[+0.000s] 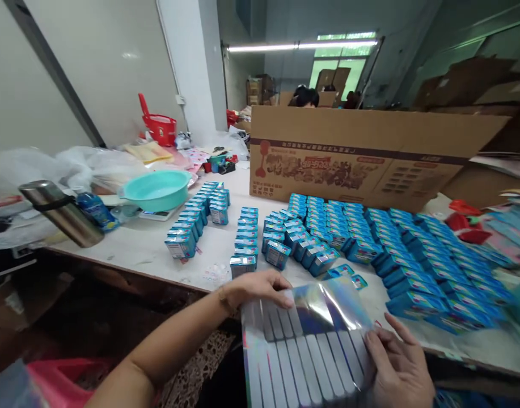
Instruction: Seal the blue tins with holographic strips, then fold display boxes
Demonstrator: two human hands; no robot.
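Observation:
A glossy sheet of pale, strip-shaped stickers (311, 362) is held low in front of me, over the table's near edge. My left hand (266, 289) grips its upper left part, thumb on top. At the sheet's right edge, my right hand (396, 357) pinches it between thumb and fingers, with the index finger raised. Just beyond the sheet lie a few small blue pieces (340, 272). Behind them stand rows of small blue boxes (321, 260), and one more column of boxes (244, 262) is nearest my left hand.
A long cardboard box (328, 164) stands across the back. On the left are a turquoise basin (157, 190), a steel thermos (62, 212), a blue bottle (93, 209) and a red basket (161, 129). A person's head (306, 97) shows behind the cardboard.

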